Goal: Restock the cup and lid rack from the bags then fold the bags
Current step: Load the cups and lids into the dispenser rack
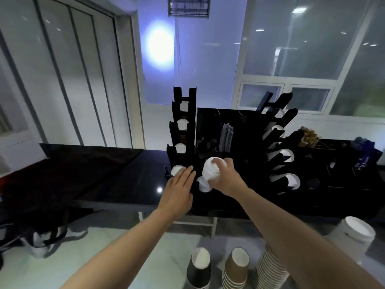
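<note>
While I am standing over the black counter (133,184), I am gripping a white stack of lids (210,170) with my right hand (225,178), fingers curled around its upper end, and holding it just in front of the black cup and lid rack (245,142), low at the rack's middle. A bit of clear wrapping seems to be trailing from the stack's lower end, though it is too blurred for me to be sure. My left hand (179,188) is lying flat with straight fingers, its fingertips touching the lowest slot at the rack's left column, just beside the white lid showing there. More white discs are showing in the slots up that left column and in the slanted slots on the rack's right side. Below the rack, nearest to me, a black cup stack (199,268), a brown cup stack (236,268) and a ribbed white cup stack (270,270) are standing side by side, with a bagged stack of lids (356,230) to their right. Well left of the rack, a dark bag (41,238) is slumping on the floor.
</note>
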Demonstrator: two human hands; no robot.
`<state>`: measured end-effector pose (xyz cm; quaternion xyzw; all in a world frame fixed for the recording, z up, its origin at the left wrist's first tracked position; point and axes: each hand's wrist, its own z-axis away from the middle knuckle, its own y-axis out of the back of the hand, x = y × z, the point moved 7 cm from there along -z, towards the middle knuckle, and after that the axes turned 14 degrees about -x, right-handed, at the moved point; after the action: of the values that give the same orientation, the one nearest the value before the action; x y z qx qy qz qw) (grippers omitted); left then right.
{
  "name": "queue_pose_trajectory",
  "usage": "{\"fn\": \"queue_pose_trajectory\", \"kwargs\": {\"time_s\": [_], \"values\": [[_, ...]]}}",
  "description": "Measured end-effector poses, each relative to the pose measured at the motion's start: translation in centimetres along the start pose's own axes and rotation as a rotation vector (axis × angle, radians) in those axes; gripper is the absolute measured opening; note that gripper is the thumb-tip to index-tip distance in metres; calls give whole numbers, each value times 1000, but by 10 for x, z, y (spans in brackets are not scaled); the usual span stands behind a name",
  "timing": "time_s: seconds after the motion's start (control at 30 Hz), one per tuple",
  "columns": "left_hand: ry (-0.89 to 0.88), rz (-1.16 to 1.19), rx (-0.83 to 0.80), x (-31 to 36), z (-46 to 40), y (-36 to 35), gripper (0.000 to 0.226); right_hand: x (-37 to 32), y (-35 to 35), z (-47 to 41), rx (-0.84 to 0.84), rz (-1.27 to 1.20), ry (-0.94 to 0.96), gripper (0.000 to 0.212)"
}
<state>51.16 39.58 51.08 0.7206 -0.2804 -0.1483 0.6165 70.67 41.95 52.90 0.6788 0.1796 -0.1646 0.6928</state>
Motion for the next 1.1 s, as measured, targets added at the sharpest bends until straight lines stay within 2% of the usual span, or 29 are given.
{"fn": "queue_pose_trajectory", "kwargs": {"time_s": [0.1,0.17,0.27,0.43,0.8,0.97,1.03,1.1], "values": [[25,-56,-42,-3,-11,-11,83,4,-7,-24,-47,71,8,73],[24,-104,-14,-4,-15,-12,86,4,-11,-37,-49,154,28,72],[24,-190,43,-4,-16,-13,87,0,-20,-53,-21,373,109,73],[0,-200,49,-7,-17,-19,87,6,-37,-69,-4,554,105,73],[-83,-197,94,-19,-23,-27,85,15,-66,-68,-69,626,67,61],[-68,-159,26,-17,-22,-27,92,10,-62,-58,-155,600,73,56],[-66,-124,36,-16,-20,-22,87,4,-53,-49,-88,529,94,46],[-120,-43,112,-13,-15,-16,72,-1,-41,-36,46,525,82,28]]}}
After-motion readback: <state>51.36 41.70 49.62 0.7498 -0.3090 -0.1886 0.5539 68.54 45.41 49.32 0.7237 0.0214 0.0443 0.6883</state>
